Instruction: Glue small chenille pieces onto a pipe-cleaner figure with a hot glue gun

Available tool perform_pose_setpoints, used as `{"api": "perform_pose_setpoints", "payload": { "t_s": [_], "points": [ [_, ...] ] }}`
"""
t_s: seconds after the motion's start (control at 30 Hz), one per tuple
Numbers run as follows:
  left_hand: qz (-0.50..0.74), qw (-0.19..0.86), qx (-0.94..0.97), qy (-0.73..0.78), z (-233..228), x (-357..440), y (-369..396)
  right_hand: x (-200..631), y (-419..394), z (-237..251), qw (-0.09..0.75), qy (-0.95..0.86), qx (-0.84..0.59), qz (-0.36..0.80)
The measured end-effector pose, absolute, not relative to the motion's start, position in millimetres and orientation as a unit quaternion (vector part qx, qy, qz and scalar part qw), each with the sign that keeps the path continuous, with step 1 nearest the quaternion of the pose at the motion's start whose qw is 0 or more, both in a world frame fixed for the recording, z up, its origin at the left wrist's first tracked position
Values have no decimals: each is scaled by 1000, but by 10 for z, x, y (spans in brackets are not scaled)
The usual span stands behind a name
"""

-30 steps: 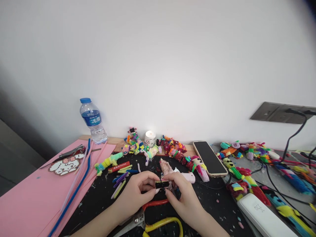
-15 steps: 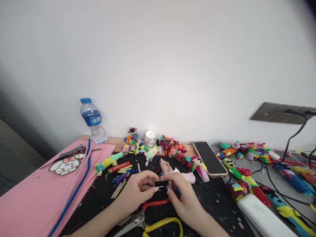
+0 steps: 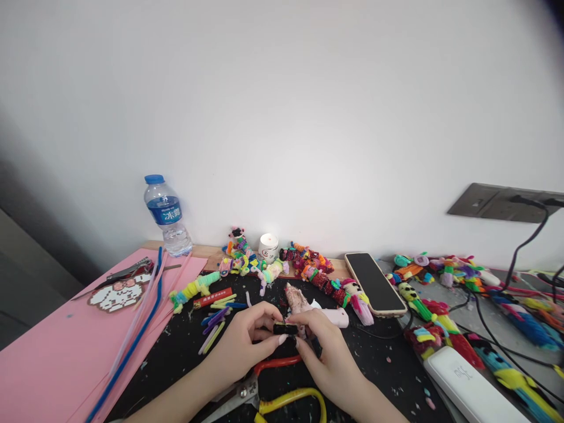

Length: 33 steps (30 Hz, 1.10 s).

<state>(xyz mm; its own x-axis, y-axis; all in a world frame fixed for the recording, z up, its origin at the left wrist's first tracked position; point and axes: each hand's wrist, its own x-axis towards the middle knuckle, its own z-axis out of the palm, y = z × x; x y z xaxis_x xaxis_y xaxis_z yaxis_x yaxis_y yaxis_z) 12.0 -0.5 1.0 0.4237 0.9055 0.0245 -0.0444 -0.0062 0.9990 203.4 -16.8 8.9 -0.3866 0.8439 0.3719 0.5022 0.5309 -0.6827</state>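
A small black fuzzy piece (image 3: 285, 329), looking like rolled pipe cleaner, is pinched between the fingertips of both hands. My left hand (image 3: 244, 341) grips its left end with thumb and fingers, while my right hand (image 3: 324, 346) closes on its right end. Just beyond the fingers lies a pale pink glue gun (image 3: 335, 317) with a stained brownish tip. Scissors (image 3: 282, 405) with red and yellow handles rest under and in front of the hands. Left of my left hand are short cut pipe cleaners (image 3: 215, 322) in purple, yellow and blue.
A water bottle (image 3: 167, 217) leans against the wall, near pink paper (image 3: 53, 346) with long pipe cleaners (image 3: 127, 352). Pipe-cleaner dolls (image 3: 317, 279), a white cup (image 3: 268, 249) and a phone (image 3: 374, 285) line the back. A white power bank (image 3: 471, 382) and cables lie right.
The black piece has shifted slightly left between my fingertips, and my left thumb has moved a little across its lower edge. Everything else stays put.
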Motion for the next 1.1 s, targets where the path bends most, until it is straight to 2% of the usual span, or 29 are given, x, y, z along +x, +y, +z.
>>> {"api": "perform_pose_setpoints", "payload": {
  "t_s": [1.1],
  "points": [
    [411,641,556,333,-41,98,25,2057,-109,34,389,-792,-411,229]
  ]
}}
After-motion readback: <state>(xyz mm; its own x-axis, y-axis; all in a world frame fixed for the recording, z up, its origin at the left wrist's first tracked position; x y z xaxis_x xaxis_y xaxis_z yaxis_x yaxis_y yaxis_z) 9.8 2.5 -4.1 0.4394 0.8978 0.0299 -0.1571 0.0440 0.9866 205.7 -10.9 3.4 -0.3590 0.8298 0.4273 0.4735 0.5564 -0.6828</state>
